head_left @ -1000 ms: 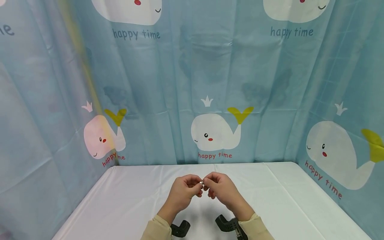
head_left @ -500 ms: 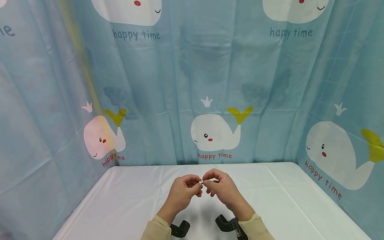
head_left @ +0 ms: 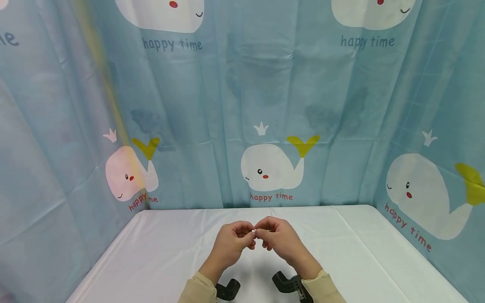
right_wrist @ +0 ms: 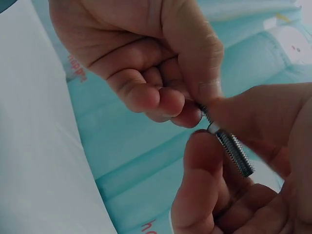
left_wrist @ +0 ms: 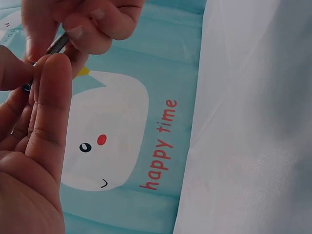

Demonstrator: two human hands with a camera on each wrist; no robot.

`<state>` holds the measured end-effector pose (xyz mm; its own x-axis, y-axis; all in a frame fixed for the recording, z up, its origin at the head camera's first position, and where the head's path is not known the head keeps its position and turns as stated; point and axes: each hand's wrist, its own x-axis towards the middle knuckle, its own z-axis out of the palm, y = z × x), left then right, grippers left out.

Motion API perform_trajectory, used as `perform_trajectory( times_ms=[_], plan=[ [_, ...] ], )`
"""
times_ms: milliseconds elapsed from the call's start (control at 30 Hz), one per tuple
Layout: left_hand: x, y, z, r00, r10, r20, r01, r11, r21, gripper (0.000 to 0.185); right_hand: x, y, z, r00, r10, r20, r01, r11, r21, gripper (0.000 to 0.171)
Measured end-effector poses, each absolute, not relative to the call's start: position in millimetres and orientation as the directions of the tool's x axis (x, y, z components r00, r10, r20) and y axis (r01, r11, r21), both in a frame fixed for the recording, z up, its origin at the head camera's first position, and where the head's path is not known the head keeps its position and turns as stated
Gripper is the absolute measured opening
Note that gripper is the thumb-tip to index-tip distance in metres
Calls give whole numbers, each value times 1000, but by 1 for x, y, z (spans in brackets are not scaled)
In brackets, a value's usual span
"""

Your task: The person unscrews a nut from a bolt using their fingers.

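Observation:
A small silver threaded bolt (right_wrist: 236,153) is held between both hands above the white table. In the head view only a bright bit of metal (head_left: 254,230) shows between the fingertips. My left hand (head_left: 230,240) pinches one end of the bolt with thumb and fingers. The thumb and index finger of my right hand (head_left: 279,238) close around its middle, beside a shiny ring-like part (right_wrist: 213,127) that may be a nut. The threaded free end points in under the right palm. Fingers hide the end in the left hand. Some thread (left_wrist: 57,44) also shows in the left wrist view.
A white cloth-covered table (head_left: 151,252) lies under the hands. Blue curtains (head_left: 204,105) with printed whales stand behind it and at both sides. Black wrist mounts (head_left: 228,289) sit by the beige sleeves (head_left: 198,289).
The right thumb and index finger spread apart half a second ago, baring more of the bolt, and have closed on it again. The left hand has hardly moved.

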<state>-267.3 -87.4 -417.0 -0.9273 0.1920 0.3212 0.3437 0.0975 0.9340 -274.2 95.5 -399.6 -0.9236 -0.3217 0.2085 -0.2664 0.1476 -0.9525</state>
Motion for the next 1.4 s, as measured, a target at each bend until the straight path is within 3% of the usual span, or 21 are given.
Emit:
perform_trajectory(
  times_ms=[167, 400, 733, 1100, 1300, 1400],
  plan=[
    [-266, -88, -417, -928, 177, 327, 348, 109, 931, 5, -273, 95, -397, -911, -344, 227, -290, 145, -946, 13],
    [-266, -88, -415, -933, 172, 317, 339, 113, 934, 6, -274, 96, -399, -919, -331, 214, -267, 123, -956, 28],
    [-266, -88, -417, -930, 176, 324, 344, 99, 934, 6, -274, 96, -398, -921, -322, 219, -277, 148, -949, 9],
    [-265, -87, -416, -936, 174, 306, 322, 78, 943, 7, -272, 95, -398, -932, -308, 189, -251, 175, -952, 24],
    [-266, -87, -417, -933, 178, 313, 331, 78, 940, 6, -271, 96, -394, -934, -304, 187, -244, 163, -956, 14],
    [-266, -88, -417, -931, 176, 321, 337, 72, 939, 7, -272, 96, -394, -934, -304, 186, -241, 156, -958, 17]
  ],
)
